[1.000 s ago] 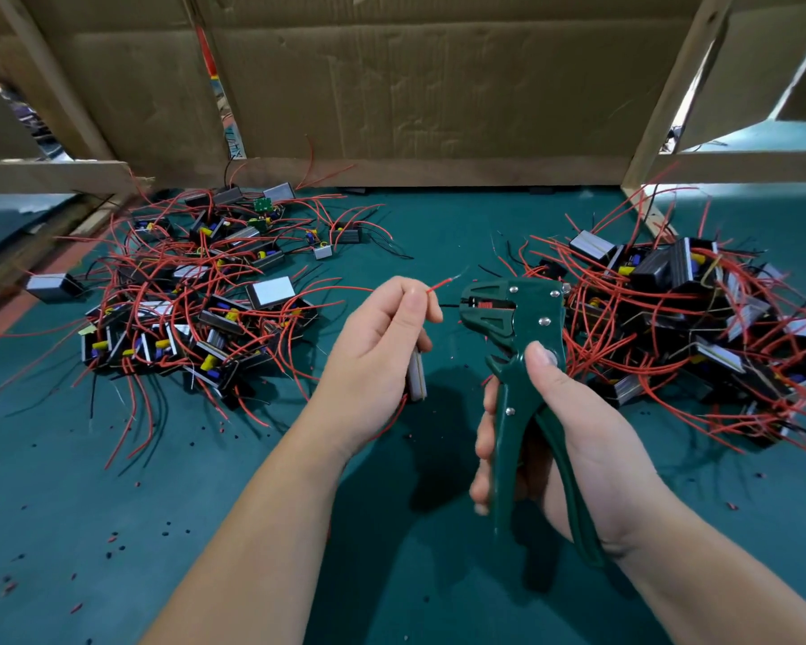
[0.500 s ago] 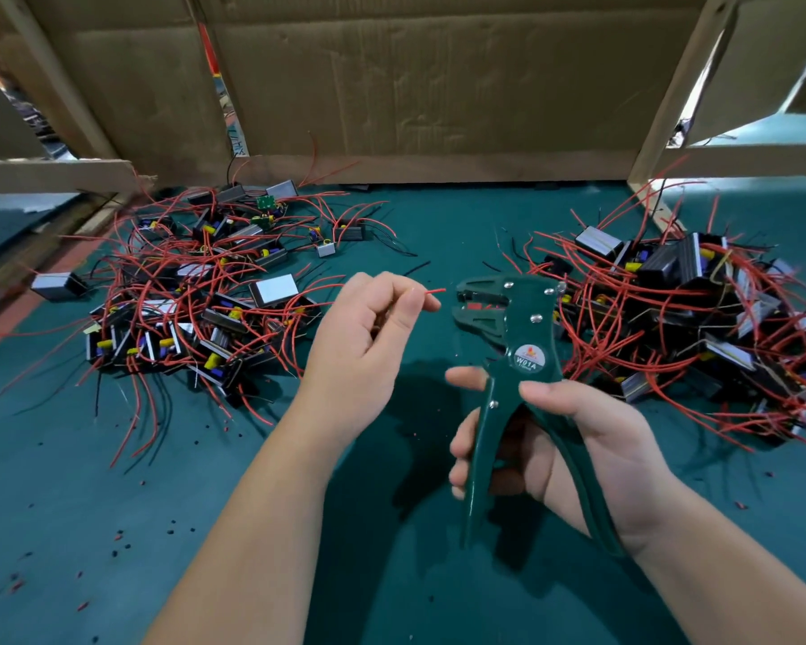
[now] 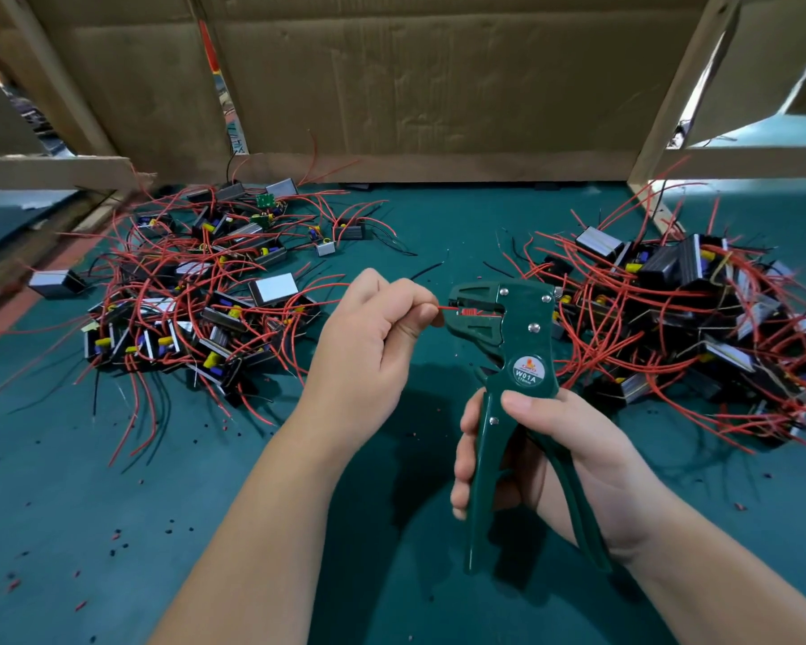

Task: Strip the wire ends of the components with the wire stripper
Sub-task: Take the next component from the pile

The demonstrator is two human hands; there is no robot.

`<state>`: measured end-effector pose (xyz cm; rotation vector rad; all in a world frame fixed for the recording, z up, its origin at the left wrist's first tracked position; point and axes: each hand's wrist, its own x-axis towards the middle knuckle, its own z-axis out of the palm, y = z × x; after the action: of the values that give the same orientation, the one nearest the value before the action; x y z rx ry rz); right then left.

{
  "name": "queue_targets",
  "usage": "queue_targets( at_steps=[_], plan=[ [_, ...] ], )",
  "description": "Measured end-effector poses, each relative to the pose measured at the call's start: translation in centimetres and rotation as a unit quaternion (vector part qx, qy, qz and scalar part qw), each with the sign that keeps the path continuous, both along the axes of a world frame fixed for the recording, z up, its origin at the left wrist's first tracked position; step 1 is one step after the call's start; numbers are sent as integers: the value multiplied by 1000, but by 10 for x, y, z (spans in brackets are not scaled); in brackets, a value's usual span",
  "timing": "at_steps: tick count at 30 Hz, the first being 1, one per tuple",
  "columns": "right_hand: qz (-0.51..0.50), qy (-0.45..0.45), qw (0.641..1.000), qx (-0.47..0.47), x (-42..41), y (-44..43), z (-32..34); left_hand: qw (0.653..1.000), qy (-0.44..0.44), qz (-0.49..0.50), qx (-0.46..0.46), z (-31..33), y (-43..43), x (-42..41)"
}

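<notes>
Green desk: left component pile with tangled red leads, right component pile, cardboard wall behind. Insulation scraps scattered on desk. Both hands raised between piles.
Left hand: grip pinches red wire; wire end sits in stripper head, clamped or loose not clear.
Right hand: grip wrapped round wire stripper handles, thumb below label, head pointing left.
</notes>
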<state>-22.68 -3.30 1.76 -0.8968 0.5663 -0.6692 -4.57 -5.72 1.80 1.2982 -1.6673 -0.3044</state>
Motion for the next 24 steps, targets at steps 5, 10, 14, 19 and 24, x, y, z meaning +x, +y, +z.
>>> queue_targets(
  at_steps=[5, 10, 14, 19, 24],
  plan=[
    [6, 4, 1000, -2, 1, 0, -1, 1000, -8, 2, -3, 0, 1, 1],
    [-3, 22, 1000, 1, 1, 0, -2, 1000, -20, 7, -2, -1, 1, 1],
    [-15, 26, 1000, 6, 1, 1, -2, 1000, -29, 6, -6, -1, 2, 1],
    [-8, 17, 1000, 14, 3, 1, -1, 999, -31, 7, 2, -1, 2, 1],
    [-17, 17, 1000, 6, 3, 3, 0, 1000, -25, 3, -7, 1, 1, -1]
  ],
)
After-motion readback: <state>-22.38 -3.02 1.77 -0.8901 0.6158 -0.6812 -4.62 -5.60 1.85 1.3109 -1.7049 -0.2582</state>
